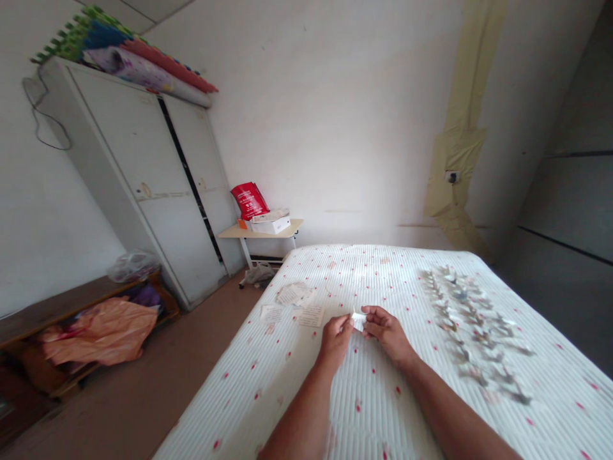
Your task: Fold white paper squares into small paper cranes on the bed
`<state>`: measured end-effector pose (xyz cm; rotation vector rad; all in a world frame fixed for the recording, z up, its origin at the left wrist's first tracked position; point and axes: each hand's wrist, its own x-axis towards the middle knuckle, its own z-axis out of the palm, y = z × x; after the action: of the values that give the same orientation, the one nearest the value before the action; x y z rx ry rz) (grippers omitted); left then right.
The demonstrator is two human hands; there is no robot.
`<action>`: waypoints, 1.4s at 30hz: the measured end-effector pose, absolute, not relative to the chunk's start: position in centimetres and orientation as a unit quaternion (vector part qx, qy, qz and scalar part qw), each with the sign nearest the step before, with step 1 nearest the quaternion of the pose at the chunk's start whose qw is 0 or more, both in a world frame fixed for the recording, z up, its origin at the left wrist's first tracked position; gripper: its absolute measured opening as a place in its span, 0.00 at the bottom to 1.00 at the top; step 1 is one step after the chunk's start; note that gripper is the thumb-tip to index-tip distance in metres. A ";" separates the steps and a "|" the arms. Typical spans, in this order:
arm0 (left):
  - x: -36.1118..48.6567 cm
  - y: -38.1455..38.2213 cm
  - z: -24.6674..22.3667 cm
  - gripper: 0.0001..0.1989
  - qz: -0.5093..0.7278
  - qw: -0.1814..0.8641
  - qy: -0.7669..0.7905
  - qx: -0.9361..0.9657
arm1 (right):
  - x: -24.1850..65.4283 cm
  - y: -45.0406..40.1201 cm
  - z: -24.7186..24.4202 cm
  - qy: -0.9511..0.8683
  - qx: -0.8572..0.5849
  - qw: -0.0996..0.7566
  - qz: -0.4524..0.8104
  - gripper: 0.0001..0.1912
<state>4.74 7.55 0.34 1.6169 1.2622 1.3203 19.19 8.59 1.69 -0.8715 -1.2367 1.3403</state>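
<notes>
Forearms (301, 415) reach out over a white quilted bedspread (368, 409) with red dots. Left hand (336, 338) and right hand (385, 332) are curled, fingertips pinching a small white folded paper (359, 321) between them. Printed paper slips (293, 294) lie left; rows of folded paper figures (474, 332) lie right.

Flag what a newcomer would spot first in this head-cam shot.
Rows of small folded paper figures cover the right side of the red-dotted white quilted bed cover. At centre, the left hand and right hand pinch a small white paper piece, with printed paper sheets lying to their left. Farther back, a red bag stands out on a small table against the wall.
</notes>
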 end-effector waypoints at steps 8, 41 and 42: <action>4.9 7.6 0.0 0.14 0.505 0.306 0.485 0.645 | 19.2 8.6 1.5 -0.539 -0.365 0.523 0.550 0.12; 5.2 7.1 1.2 0.21 0.550 0.468 0.435 0.538 | 19.2 8.5 1.0 -0.583 -0.385 0.546 0.462 0.05; 5.2 7.1 1.2 0.21 0.551 0.469 0.433 0.537 | 19.3 8.5 1.1 -0.586 -0.384 0.544 0.462 0.05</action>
<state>5.20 7.14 1.16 1.3173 1.0622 1.3494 19.26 8.50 1.08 -0.9103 -1.3901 1.0974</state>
